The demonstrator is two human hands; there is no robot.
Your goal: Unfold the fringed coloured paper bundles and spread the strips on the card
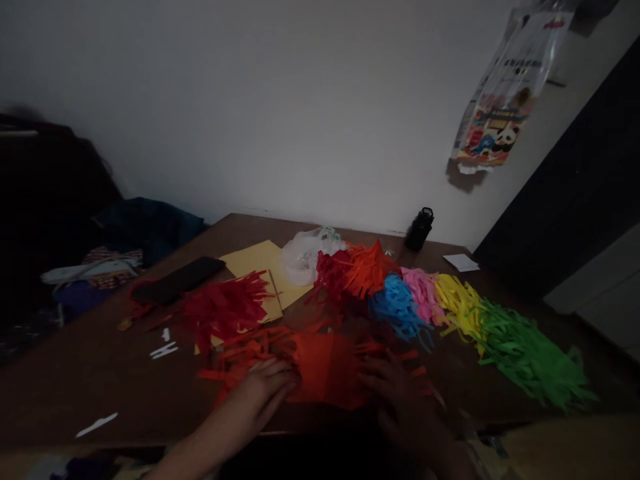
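Note:
An orange paper sheet (327, 367) with fringed strips at both ends lies near the table's front edge. On its left part rests my left hand (270, 387), fingers bent and close together; what they pinch, if anything, is hidden. My right hand (395, 387) is at the sheet's right side, dark and blurred, its fingers apart over the fringe. Beyond the sheet are a red fringed bundle (227, 307), a dark red one (333, 270) and an orange one (370, 267). Blue (397, 307), pink (423, 293), yellow (460, 303) and green (533, 353) fringes run off to the right.
Yellow card sheets (295, 293) and a clear plastic bag (303, 257) lie mid-table. A black case (180, 280) and white clips (164, 349) are at left. A black bottle (419, 230) stands by the wall, near white paper (461, 263). A printed bag (510, 100) hangs above.

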